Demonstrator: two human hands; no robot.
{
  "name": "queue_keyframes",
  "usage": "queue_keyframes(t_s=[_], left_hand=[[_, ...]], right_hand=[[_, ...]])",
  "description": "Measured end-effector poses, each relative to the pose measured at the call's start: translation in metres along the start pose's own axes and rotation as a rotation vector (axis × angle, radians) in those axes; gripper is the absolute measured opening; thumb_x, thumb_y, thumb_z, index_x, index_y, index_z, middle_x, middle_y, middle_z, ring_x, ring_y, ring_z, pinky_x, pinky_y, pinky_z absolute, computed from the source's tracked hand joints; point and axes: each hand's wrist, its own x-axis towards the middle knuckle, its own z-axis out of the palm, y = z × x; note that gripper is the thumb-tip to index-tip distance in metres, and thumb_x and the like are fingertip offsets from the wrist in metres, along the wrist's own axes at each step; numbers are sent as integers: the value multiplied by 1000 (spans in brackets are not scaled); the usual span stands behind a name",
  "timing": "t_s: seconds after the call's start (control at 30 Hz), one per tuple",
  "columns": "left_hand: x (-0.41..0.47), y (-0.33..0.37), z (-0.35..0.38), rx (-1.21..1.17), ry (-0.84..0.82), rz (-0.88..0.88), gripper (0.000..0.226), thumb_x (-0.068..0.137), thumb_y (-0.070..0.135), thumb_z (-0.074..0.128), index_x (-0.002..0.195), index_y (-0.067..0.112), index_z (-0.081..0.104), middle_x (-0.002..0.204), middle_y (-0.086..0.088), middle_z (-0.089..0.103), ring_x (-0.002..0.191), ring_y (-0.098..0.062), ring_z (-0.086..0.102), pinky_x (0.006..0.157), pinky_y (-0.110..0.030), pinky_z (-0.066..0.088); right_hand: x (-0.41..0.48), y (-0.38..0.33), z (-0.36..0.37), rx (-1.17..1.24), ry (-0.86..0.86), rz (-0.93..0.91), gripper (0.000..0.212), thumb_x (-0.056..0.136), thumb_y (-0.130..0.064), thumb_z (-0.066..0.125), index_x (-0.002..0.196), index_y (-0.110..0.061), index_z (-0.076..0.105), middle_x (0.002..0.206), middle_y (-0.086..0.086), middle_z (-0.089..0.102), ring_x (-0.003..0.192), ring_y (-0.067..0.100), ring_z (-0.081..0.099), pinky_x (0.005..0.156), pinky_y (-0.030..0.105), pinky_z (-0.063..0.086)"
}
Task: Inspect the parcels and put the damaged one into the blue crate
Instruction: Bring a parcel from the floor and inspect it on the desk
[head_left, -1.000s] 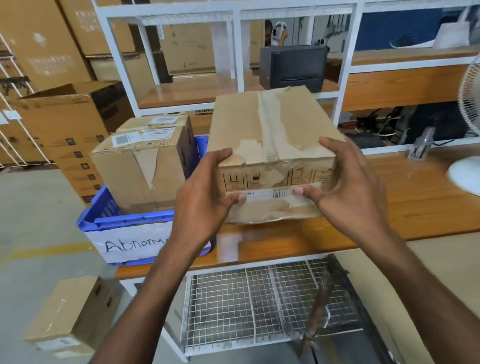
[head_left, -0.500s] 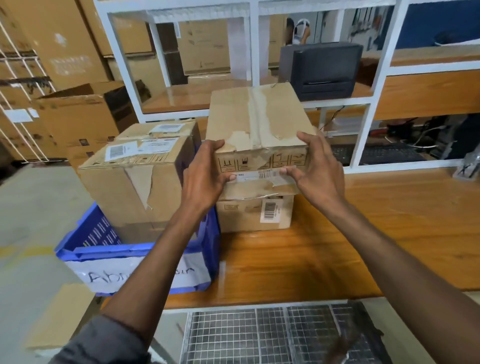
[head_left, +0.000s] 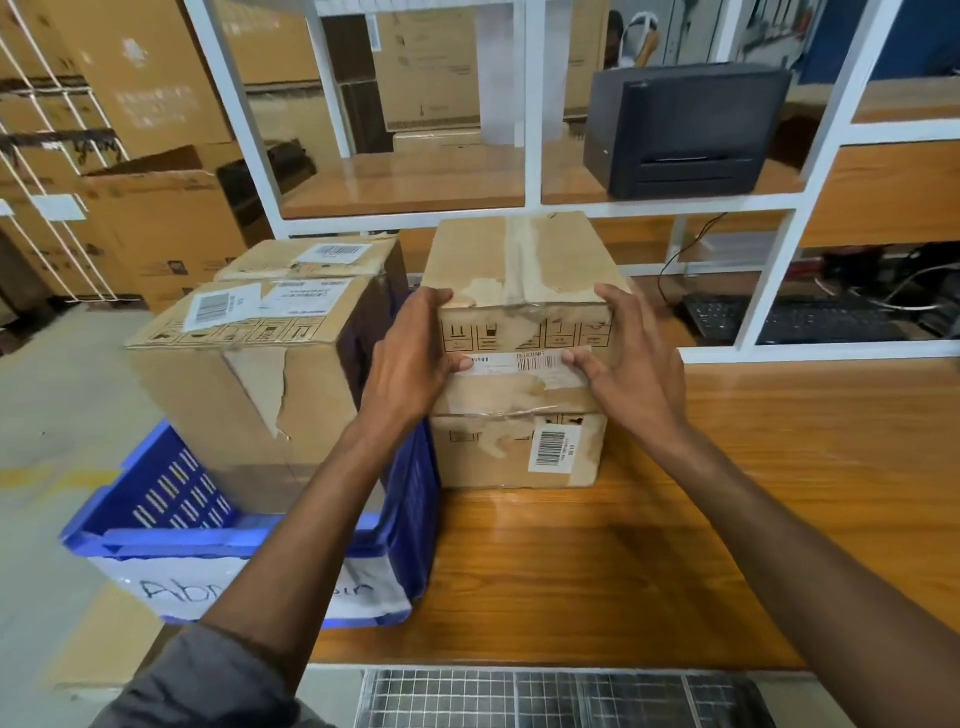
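Observation:
A worn cardboard parcel (head_left: 519, 260) with peeled tape and a torn front rests on top of a second parcel (head_left: 514, 452) on the wooden bench. My left hand (head_left: 410, 358) grips its left front corner and my right hand (head_left: 623, 364) grips its right front corner. To the left stands the blue crate (head_left: 171, 499) with a white handwritten label. Inside it sits a torn parcel (head_left: 249, 384), and another parcel (head_left: 311, 257) behind that one.
A white shelf frame (head_left: 524, 208) rises right behind the parcels, holding a black printer (head_left: 685, 130). A keyboard (head_left: 810, 317) and cables lie at the back right. The wooden bench (head_left: 727, 519) stretches right. Large cartons (head_left: 156, 228) stand on the floor at left.
My hands have carried the worn parcel forward and down from in front of me onto the parcel standing on the bench. The view has tilted down and moved closer.

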Motion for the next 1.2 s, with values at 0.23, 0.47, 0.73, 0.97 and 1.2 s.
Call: queue_keyframes(t_s=[0.23, 0.47, 0.73, 0.97, 1.2], left_hand=[[5, 0, 0, -3, -28, -26, 87, 81, 21, 88, 151, 26, 37, 150, 0, 54, 133, -20, 56, 106, -48, 53], [7, -1, -4, -54, -97, -80, 89, 84, 18, 85, 154, 30, 32, 148, -1, 58, 131, -19, 60, 107, -48, 51], [7, 4, -4, -54, -156, -110, 95, 86, 14, 83, 157, 30, 22, 140, -3, 64, 131, -23, 61, 109, -51, 51], [-14, 9, -19, -27, -65, -39, 91, 90, 11, 76, 161, 26, 21, 152, -3, 54, 132, -20, 59, 95, -26, 48], [-62, 15, -62, -147, 143, 39, 39, 99, 24, 69, 137, 24, 58, 131, 9, 69, 117, -8, 65, 96, -40, 59]], right_hand=[[5, 3, 8, 27, -75, -1, 96, 84, -36, 85, 153, -44, 19, 165, -3, 26, 138, 29, 48, 98, 54, 52], [5, 3, 10, 21, -79, -14, 96, 85, -35, 84, 154, -41, 18, 163, -2, 28, 137, 27, 48, 94, 50, 53], [4, 2, 9, 17, -113, -10, 99, 86, -32, 84, 155, -43, 13, 166, 1, 22, 138, 33, 49, 94, 56, 56], [-7, -7, -6, 5, -115, 3, 99, 88, -38, 81, 158, -45, 12, 173, 0, 3, 153, 32, 30, 107, 55, 49], [-64, -76, -8, 23, 186, -51, 54, 92, -38, 76, 139, -26, 53, 160, 4, 30, 148, 23, 29, 116, 45, 40]])
